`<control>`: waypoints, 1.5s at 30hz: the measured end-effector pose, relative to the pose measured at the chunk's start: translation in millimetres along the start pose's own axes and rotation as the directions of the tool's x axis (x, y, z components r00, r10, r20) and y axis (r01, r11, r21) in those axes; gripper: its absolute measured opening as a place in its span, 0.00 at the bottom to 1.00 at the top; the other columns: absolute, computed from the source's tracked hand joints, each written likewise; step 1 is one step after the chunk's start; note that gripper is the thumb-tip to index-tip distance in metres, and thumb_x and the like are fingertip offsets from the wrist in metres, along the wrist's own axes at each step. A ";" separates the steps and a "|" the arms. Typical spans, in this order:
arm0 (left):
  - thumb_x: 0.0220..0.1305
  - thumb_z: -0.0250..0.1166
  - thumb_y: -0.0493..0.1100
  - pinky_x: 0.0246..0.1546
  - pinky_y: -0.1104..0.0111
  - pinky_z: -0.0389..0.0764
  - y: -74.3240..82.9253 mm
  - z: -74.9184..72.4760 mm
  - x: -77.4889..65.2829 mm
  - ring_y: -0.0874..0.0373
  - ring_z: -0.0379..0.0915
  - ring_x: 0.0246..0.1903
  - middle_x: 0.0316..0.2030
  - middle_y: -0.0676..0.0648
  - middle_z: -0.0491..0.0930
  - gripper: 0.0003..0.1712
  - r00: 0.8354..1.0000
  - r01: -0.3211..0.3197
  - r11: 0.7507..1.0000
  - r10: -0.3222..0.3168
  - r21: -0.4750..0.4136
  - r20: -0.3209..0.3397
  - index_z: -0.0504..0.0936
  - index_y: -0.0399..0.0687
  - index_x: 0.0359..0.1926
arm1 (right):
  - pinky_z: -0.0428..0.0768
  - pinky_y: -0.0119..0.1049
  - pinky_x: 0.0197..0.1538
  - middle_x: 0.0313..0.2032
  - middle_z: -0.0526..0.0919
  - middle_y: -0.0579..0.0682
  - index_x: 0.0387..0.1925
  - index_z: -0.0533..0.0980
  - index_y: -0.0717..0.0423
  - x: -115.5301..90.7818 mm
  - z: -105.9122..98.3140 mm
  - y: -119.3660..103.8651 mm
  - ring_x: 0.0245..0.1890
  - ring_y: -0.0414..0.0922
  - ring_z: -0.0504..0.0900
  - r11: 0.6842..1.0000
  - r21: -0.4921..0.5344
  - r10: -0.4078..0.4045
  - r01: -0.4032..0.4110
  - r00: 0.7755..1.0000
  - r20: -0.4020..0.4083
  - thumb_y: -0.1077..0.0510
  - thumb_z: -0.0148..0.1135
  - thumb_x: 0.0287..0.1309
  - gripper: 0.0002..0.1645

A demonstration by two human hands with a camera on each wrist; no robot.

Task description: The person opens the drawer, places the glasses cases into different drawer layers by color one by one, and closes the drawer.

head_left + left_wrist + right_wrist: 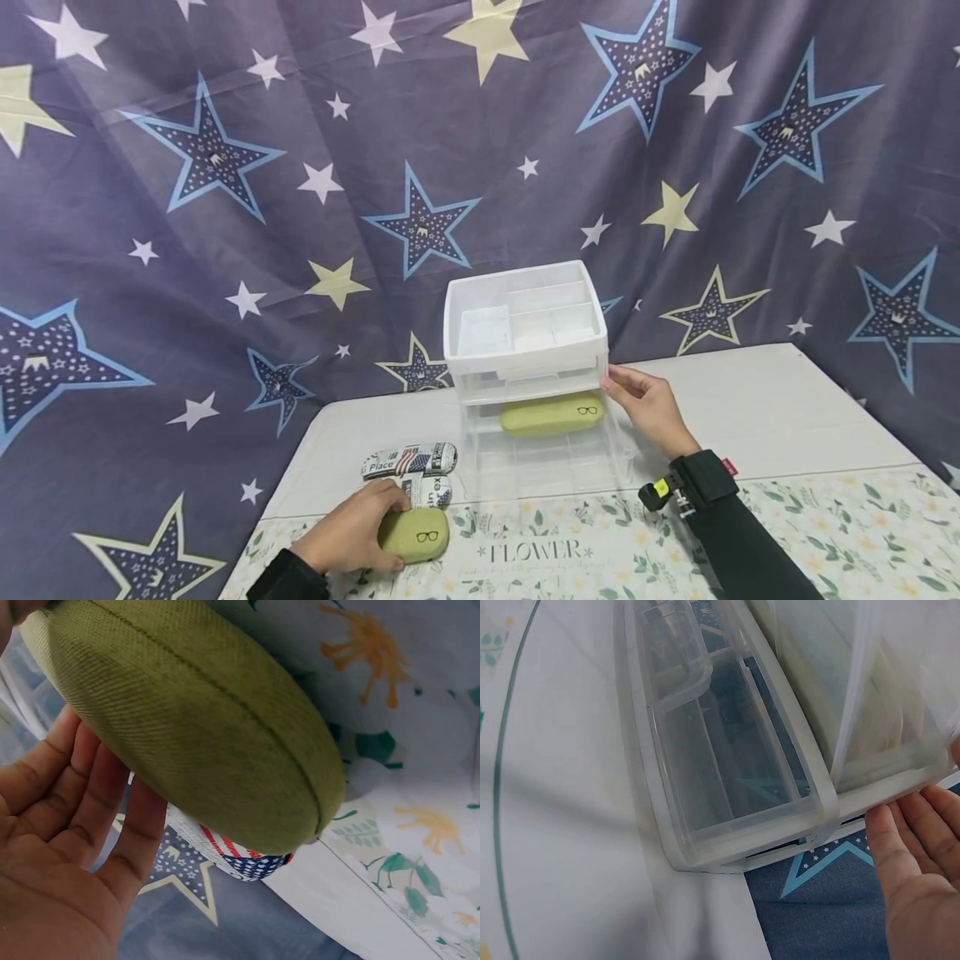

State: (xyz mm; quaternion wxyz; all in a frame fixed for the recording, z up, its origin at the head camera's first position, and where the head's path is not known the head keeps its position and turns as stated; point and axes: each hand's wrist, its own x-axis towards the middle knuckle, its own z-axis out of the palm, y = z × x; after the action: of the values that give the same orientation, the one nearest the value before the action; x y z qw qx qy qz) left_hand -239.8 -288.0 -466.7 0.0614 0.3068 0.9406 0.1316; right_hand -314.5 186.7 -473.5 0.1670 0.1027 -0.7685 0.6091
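My left hand (356,527) grips a green glasses case (415,535) with a small glasses print, low at the front of the table; in the left wrist view its fingers lie along the case's side. Ahead of it are two newsprint-patterned cases (411,459), the nearer partly hidden. A white plastic drawer unit (528,364) stands mid-table, with a clear lower drawer (525,467) pulled out. Inside the unit lies a second, longer green glasses case (551,415). My right hand (654,408) touches the unit's right side with extended fingers, as the right wrist view also shows.
The unit's top is a divided tray (551,296). A flower-printed cloth (750,542) covers the front of the white table (735,400). Close behind the table hangs a dark curtain (495,208) with stars.
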 end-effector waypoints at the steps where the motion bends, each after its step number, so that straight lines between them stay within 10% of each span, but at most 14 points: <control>1: 0.42 0.84 0.59 0.37 0.69 0.80 -1.5 -0.2 -0.6 0.66 0.67 0.39 0.41 0.61 0.72 0.33 1.000 -0.004 1.000 0.004 -0.010 -0.001 0.81 0.57 0.48 | 0.78 0.18 0.54 0.56 0.84 0.62 0.64 0.77 0.63 0.3 0.3 -0.1 0.58 0.56 0.83 1.000 0.002 -0.006 0.006 1.000 0.003 0.51 0.65 0.71 0.28; 15: 0.35 0.85 0.51 0.36 0.74 0.80 4.0 -17.4 2.2 0.68 0.69 0.36 0.36 0.62 0.72 0.32 0.988 -0.102 0.995 0.104 0.023 -0.110 0.79 0.55 0.42 | 0.77 0.17 0.55 0.57 0.84 0.58 0.65 0.77 0.58 1.9 -0.2 9.8 0.60 0.53 0.81 1.000 -0.022 -0.003 0.003 1.000 0.007 0.44 0.65 0.70 0.31; 23: 0.33 0.85 0.51 0.35 0.74 0.78 16.9 -58.3 8.9 0.66 0.67 0.36 0.35 0.63 0.72 0.32 0.985 -0.079 0.991 0.093 0.106 -0.143 0.79 0.58 0.42 | 0.77 0.17 0.53 0.57 0.84 0.58 0.66 0.77 0.58 3.3 -0.4 8.9 0.59 0.53 0.82 1.000 -0.027 -0.011 0.011 1.000 0.012 0.42 0.65 0.69 0.32; 45: 0.33 0.84 0.55 0.36 0.72 0.79 81.3 -147.2 44.9 0.62 0.69 0.42 0.43 0.56 0.75 0.37 0.916 -0.250 0.915 0.329 0.315 -0.229 0.80 0.51 0.46 | 0.79 0.19 0.53 0.56 0.85 0.57 0.65 0.78 0.57 1.5 -0.5 12.2 0.56 0.49 0.84 0.999 -0.041 -0.017 0.017 1.000 0.001 0.43 0.65 0.70 0.31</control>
State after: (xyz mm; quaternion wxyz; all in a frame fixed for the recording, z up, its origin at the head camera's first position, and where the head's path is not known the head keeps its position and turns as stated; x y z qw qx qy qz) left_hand -259.3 -229.1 -304.1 -0.1351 0.4280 0.8924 0.0467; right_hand -320.3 190.2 -483.8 0.1738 0.1060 -0.7799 0.5918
